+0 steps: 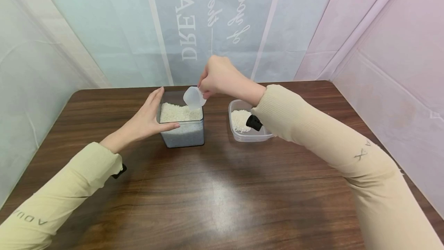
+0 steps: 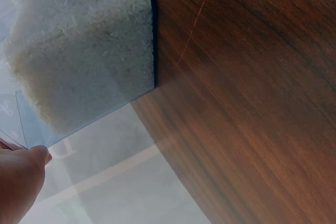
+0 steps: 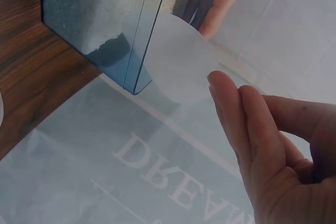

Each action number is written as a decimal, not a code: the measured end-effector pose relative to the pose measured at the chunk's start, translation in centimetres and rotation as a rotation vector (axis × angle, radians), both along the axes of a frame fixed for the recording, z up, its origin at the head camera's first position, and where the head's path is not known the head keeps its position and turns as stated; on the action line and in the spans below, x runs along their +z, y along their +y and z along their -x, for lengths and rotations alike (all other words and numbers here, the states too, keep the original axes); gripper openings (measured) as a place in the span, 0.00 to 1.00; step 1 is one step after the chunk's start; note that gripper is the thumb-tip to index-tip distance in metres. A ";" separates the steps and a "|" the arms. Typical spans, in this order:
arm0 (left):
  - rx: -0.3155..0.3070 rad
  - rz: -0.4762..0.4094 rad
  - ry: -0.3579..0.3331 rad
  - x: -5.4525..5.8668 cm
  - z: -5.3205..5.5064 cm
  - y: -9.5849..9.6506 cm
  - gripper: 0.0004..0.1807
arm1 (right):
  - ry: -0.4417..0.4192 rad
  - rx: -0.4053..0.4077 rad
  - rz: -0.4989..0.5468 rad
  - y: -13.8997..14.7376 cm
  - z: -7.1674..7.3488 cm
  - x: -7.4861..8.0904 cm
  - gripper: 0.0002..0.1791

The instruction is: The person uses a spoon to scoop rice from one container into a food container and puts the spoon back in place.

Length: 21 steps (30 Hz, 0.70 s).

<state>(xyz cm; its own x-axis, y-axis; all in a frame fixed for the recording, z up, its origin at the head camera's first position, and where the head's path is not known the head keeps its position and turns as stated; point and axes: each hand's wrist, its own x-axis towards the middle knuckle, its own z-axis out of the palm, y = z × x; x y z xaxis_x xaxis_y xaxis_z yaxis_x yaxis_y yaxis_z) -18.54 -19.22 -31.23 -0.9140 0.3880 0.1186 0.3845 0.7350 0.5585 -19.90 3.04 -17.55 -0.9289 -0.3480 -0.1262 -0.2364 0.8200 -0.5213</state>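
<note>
A clear bluish storage container [image 1: 183,133] holding white rice [image 1: 175,113] stands at the back of the table. My left hand [image 1: 150,115] grips its left side, thumb along the front rim and fingers toward the back corner. In the left wrist view, rice [image 2: 79,61] shows heaped unevenly through the wall. My right hand [image 1: 218,75] pinches a translucent white scoop [image 1: 194,97] at the container's right rim. The scoop is tilted, its lower edge close over the rice. In the right wrist view the scoop [image 3: 178,61] is partly behind the container wall, and the fingers [image 3: 228,108] are bunched together.
To the right stands a low clear plastic box [image 1: 252,138] with a small heap of rice [image 1: 240,120] in it, partly hidden by my right sleeve and a black wrist strap piece [image 1: 254,123]. A printed curtain [image 1: 222,18] hangs behind the brown wooden table [image 1: 208,196].
</note>
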 end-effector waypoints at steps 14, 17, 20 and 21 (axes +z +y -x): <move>0.000 -0.004 -0.005 -0.2 0.0 -0.1 0.61 | 0.012 -0.004 -0.066 -1.6 1.0 -1.1 0.11; -0.001 -0.005 -0.004 -0.2 0.0 -0.1 0.61 | -0.014 -0.020 -0.073 -1.8 1.3 -1.4 0.11; 0.000 -0.005 -0.001 -0.2 0.1 -0.1 0.61 | -0.055 -0.047 -0.067 -1.9 1.8 -1.8 0.11; 0.001 -0.004 -0.003 -0.2 0.0 -0.1 0.61 | -0.072 -0.059 -0.069 -1.9 1.9 -1.9 0.10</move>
